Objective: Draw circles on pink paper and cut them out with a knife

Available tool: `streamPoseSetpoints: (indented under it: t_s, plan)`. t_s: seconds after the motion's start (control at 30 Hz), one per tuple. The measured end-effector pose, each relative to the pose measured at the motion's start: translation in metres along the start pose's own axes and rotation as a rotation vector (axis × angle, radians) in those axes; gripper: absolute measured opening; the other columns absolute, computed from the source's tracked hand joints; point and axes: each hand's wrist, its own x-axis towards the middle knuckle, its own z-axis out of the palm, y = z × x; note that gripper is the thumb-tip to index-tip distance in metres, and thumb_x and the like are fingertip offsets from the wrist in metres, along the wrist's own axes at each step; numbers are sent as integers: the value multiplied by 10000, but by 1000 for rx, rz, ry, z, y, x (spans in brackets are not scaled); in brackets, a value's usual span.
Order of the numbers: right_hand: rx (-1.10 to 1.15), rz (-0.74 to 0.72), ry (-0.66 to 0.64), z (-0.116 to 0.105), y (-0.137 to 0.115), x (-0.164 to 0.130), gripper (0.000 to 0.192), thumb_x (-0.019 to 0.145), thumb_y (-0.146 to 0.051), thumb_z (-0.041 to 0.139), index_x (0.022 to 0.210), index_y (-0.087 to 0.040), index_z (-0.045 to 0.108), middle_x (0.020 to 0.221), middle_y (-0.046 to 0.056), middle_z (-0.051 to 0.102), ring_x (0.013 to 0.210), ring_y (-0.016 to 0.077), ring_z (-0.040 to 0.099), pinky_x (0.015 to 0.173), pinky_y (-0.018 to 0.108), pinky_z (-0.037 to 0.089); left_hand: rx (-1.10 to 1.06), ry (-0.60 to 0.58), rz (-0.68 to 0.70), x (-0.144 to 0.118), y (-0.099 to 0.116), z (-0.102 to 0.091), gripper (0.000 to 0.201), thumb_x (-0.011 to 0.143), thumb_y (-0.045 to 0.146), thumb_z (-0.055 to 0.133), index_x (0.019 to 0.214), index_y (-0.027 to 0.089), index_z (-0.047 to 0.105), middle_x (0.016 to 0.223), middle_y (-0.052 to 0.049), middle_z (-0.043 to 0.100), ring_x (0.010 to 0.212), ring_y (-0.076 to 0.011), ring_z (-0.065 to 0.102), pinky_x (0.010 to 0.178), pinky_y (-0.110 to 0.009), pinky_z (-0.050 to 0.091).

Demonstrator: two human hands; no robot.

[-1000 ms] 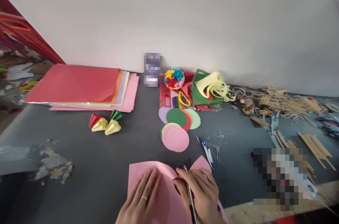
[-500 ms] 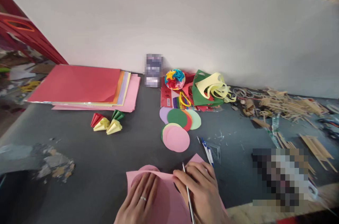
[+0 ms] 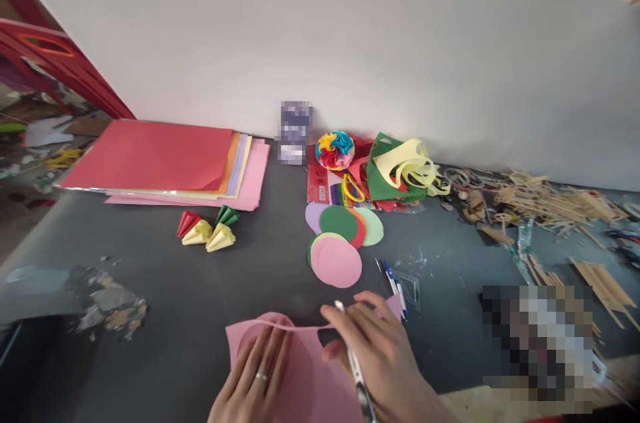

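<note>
near worktop edge: pink paper sheet (image 3: 300,386) | your left hand (image 3: 255,383) flat on it, grip released | right hand (image 3: 385,363) clenched round scissors (image 3: 356,370) | thin, floppy, tears easy, so pinch the edge

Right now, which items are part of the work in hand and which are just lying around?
In hand:
pink sheet under the left hand
scissors in the right hand

Lying about:
cut circles
paper stack
folded cones
paper ball
pens
wooden sticks
</note>
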Motion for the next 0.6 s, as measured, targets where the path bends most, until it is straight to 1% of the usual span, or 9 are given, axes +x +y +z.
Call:
streamPoseSetpoints:
  t_s: [0.07,0.17,0.23,0.3,0.37,0.43,0.53,0.6]
  plan:
    - [-50,56,-20,-9,15,-4,229,1079,-267,491,1188,-161,662,777,-5,715,689,154,665,931,374,447,-7,-31,-9,-3,-2,0,664,957,216,339,1616,176,278,1383,-11,715,1250,-212,683,1012,-375,555]
    - [-135,146,-68,-25,36,-10,204,1066,-275,524,1178,-198,677,847,2,744,761,169,672,974,381,418,-25,-63,-2,-7,-4,-1,680,918,201,395,1596,190,341,1468,-7,654,1336,-219,624,1099,-368,509]
    - [-182,202,-85,-36,47,-13,171,1049,-265,553,1138,-227,694,889,3,752,802,182,666,1002,388,402,-37,-73,15,-10,-5,0,684,907,199,409,1589,184,359,1489,-14,637,1361,-224,603,1144,-363,477]
    - [-208,223,-95,-46,57,-12,170,1038,-213,544,1045,-249,711,852,-10,739,792,181,650,996,384,402,-43,-77,17,-13,-5,1,689,903,199,416,1589,169,357,1494,-29,633,1374,-231,591,1169,-368,457]
    - [-215,204,-102,-52,64,-6,211,1032,-173,531,959,-252,712,781,-22,709,758,172,632,983,379,410,-49,-56,8,-15,-6,2,691,910,217,429,1593,157,344,1474,-42,650,1370,-245,594,1157,-382,467]
    - [-217,161,-88,-54,67,7,201,1030,-178,554,930,-249,712,743,-28,689,733,160,623,982,377,419,-55,-49,-3,-16,-5,2,697,917,235,444,1600,161,327,1464,-40,659,1369,-246,594,1116,-379,497]
    - [-246,83,20,-49,62,31,163,1013,-155,598,951,-246,719,756,-32,703,763,143,652,1020,374,425,-62,-78,-43,-20,1,2,699,915,257,462,1600,188,337,1478,-34,648,1368,-232,592,1036,-366,540]
    - [-253,8,113,-44,51,46,194,988,-86,607,952,-242,717,781,-38,726,811,129,685,1032,363,429,-45,-84,-115,-24,10,2,710,906,291,478,1599,215,345,1457,-54,665,1325,-256,621,981,-406,556]
